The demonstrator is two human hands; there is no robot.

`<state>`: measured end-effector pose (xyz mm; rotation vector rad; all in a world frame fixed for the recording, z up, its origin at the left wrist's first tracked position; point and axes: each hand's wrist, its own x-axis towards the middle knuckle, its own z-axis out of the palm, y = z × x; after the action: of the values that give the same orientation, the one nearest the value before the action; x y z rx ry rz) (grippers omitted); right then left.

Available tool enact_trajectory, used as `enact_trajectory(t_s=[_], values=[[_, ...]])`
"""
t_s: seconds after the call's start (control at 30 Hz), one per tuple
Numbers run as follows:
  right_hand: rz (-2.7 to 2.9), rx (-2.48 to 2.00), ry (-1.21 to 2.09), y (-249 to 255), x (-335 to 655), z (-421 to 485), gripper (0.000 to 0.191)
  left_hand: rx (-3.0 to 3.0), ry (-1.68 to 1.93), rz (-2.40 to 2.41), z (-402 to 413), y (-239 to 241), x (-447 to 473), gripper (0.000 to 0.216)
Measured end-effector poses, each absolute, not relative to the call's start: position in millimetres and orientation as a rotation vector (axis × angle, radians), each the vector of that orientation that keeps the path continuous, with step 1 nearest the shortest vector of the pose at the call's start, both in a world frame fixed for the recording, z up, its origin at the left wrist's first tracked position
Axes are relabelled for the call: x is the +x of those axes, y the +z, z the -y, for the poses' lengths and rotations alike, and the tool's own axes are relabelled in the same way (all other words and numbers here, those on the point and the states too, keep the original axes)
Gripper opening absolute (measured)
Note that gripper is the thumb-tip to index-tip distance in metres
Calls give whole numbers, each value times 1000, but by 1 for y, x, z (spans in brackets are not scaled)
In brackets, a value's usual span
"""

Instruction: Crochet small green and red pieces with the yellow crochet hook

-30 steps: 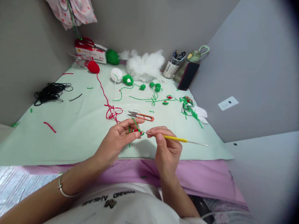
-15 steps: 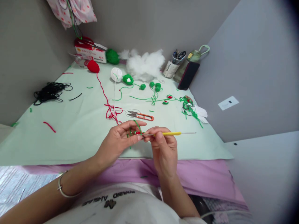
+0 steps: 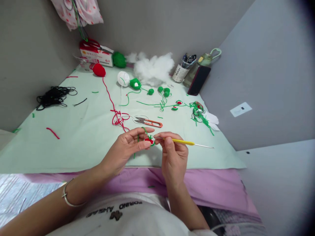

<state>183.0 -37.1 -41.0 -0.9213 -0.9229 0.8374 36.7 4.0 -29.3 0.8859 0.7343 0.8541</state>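
Observation:
My left hand [image 3: 126, 148] pinches a small red and green crochet piece [image 3: 148, 140] between thumb and fingers, with green yarn [image 3: 145, 131] looped over the forefinger. My right hand [image 3: 172, 154] grips a yellow-handled crochet hook [image 3: 183, 142]; its metal tip is at the piece and its tail points right. Both hands hover over the near edge of a pale green mat [image 3: 81, 131]. Orange thread snips [image 3: 149, 122] lie just beyond the hands, beside a tangle of red yarn [image 3: 118, 118].
At the back of the mat are a red yarn ball [image 3: 99, 70], a white ball [image 3: 123, 78], green balls [image 3: 119, 60], white stuffing [image 3: 154, 68], a box [image 3: 94, 56], a pen jar [image 3: 180, 69] and a dark phone [image 3: 198, 80]. Black yarn [image 3: 52, 96] lies left. Grey walls enclose the mat.
The hook has swung: its tail went up to level, then dipped slightly, while its tip worked at the piece. My left hand stayed in place holding the piece.

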Motion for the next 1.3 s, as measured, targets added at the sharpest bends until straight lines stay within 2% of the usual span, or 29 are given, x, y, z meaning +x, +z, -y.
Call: enact_trajectory(t_s=[0.4,0.63,0.97,1.17,1.3], values=[[1137,-998,491,-37,179,38,19,891,834,-700,-3,-28,35,31],[1107,-1050,589,-33,185,38,18,880,850,-710,-1,-27,34,31],[1195,-1004,431,-32,184,43,19,886,872,-701,-2,-26,33,18],[1027,-1021,610,-35,188,41,18,919,872,-738,-3,-27,33,17],[1093,-1016,399,-35,186,39,18,927,871,-750,-3,-27,32,16]])
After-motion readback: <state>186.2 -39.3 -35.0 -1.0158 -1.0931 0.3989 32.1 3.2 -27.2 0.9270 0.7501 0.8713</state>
